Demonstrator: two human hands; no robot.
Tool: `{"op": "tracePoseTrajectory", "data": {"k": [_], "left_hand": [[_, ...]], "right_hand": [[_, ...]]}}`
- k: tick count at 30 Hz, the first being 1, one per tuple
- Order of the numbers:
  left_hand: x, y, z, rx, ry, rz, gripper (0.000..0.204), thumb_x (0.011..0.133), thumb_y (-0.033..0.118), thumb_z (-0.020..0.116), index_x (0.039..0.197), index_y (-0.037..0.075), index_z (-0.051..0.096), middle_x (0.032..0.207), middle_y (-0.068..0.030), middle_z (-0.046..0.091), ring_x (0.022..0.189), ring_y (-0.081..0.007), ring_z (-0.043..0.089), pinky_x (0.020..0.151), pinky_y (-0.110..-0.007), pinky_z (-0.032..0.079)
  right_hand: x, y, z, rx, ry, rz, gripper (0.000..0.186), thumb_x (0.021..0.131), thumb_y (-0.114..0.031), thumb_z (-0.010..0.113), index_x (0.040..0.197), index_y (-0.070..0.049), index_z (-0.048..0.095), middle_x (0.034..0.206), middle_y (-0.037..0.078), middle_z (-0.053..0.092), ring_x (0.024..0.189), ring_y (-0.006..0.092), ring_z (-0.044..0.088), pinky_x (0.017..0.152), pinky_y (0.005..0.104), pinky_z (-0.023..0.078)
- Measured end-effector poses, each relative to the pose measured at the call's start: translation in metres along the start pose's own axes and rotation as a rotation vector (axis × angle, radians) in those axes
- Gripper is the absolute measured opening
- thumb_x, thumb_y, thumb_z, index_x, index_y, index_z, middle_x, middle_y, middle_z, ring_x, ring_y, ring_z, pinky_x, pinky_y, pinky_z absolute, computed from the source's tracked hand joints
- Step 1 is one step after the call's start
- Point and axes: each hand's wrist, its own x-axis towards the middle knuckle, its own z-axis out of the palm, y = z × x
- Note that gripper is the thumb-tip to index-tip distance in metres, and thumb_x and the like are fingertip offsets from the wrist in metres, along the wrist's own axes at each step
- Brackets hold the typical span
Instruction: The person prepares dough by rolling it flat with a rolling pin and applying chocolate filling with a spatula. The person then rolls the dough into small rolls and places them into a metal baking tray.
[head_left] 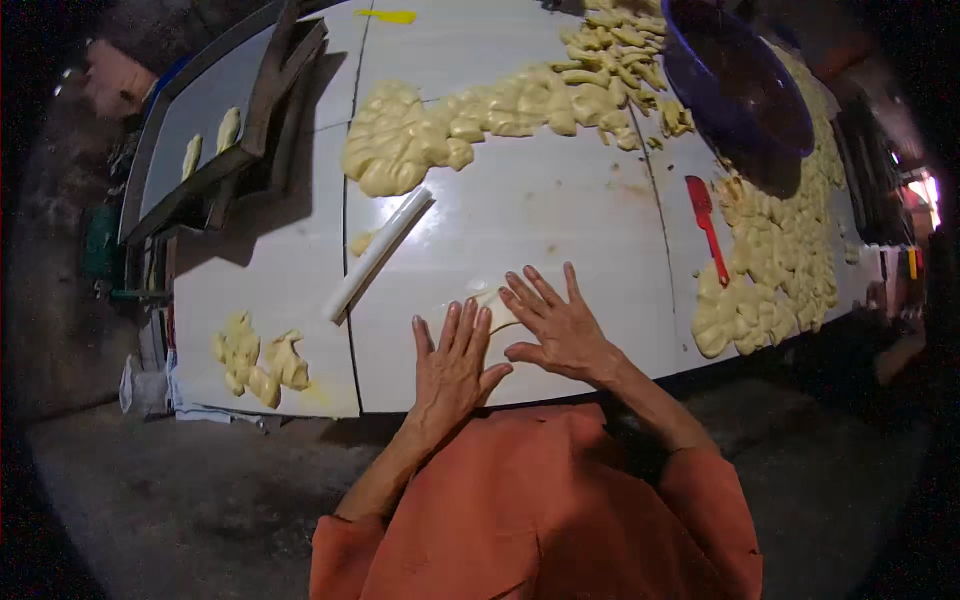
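Observation:
A small flat piece of pale dough (494, 312) lies on the white tabletop near its front edge, partly hidden by my hands. My left hand (452, 355) rests flat over its left side, fingers stretched out. Over its right side my right hand (558, 322) is spread, palm down, fingers apart. Neither hand grips anything. Left of my hands, a white rolling pin (380, 255) lies slanted on the table, beside a little scrap of dough (361, 243).
Dough pieces form a long band (500, 108) at the back, a heap (770, 270) at right and a small cluster (262, 362) at front left. A red spatula (706, 225) lies by the heap. A dark blue basin (740, 80) and a tray (212, 110) with two dough pieces stand farther back.

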Motion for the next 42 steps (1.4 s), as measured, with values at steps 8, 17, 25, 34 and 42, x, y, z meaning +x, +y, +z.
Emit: {"op": "tracePoseTrajectory", "data": {"k": [8, 17, 25, 34, 42], "left_hand": [[-0.004, -0.017, -0.004, -0.119, -0.076, 0.013, 0.081, 0.097, 0.057, 0.058, 0.159, 0.011, 0.036, 0.164, -0.02, 0.033, 0.154, -0.0396, 0.027, 0.116, -0.076, 0.01], [0.004, -0.103, -0.041, 0.028, 0.488, -0.473, 0.055, 0.094, 0.024, 0.069, 0.142, 0.003, 0.053, 0.131, -0.0192, 0.059, 0.123, -0.0359, 0.055, 0.106, -0.053, 0.038], [0.0, -0.12, -0.03, 0.003, 0.528, -0.378, 0.032, 0.096, 0.022, 0.068, 0.121, 0.003, 0.062, 0.097, -0.0141, 0.063, 0.09, -0.0345, 0.061, 0.081, -0.047, 0.044], [0.016, -0.027, -0.023, -0.255, 0.308, 0.009, 0.049, 0.085, 0.023, 0.078, 0.13, 0.011, 0.063, 0.117, -0.0107, 0.066, 0.103, -0.0305, 0.065, 0.085, -0.045, 0.049], [0.035, -0.03, -0.005, -0.13, 0.222, -0.197, 0.062, 0.099, 0.043, 0.059, 0.148, 0.007, 0.05, 0.158, -0.0211, 0.041, 0.149, -0.0427, 0.034, 0.118, -0.07, 0.014]], "right_hand": [[-0.011, 0.048, -0.028, 0.327, 0.305, 0.112, 0.054, 0.096, -0.038, 0.067, 0.139, -0.006, 0.059, 0.143, 0.02, 0.056, 0.138, 0.0373, 0.049, 0.116, 0.0616, 0.032], [-0.061, 0.104, -0.038, 0.459, 0.613, 0.702, 0.028, 0.098, -0.014, 0.062, 0.12, 0.003, 0.068, 0.121, 0.019, 0.069, 0.115, 0.0343, 0.064, 0.102, 0.0442, 0.049], [0.002, 0.04, -0.024, 0.263, 0.509, 0.231, 0.032, 0.092, -0.015, 0.072, 0.122, -0.005, 0.067, 0.13, 0.015, 0.064, 0.126, 0.0343, 0.057, 0.109, 0.0479, 0.041], [0.005, 0.009, -0.019, -0.002, 0.257, 0.069, 0.066, 0.094, -0.05, 0.066, 0.152, -0.024, 0.049, 0.164, 0.012, 0.034, 0.153, 0.0359, 0.026, 0.121, 0.0668, 0.014], [0.039, 0.006, -0.005, -0.066, 0.145, 0.314, 0.059, 0.1, -0.048, 0.058, 0.152, -0.021, 0.051, 0.163, 0.014, 0.037, 0.153, 0.037, 0.026, 0.119, 0.0702, 0.012]]}}
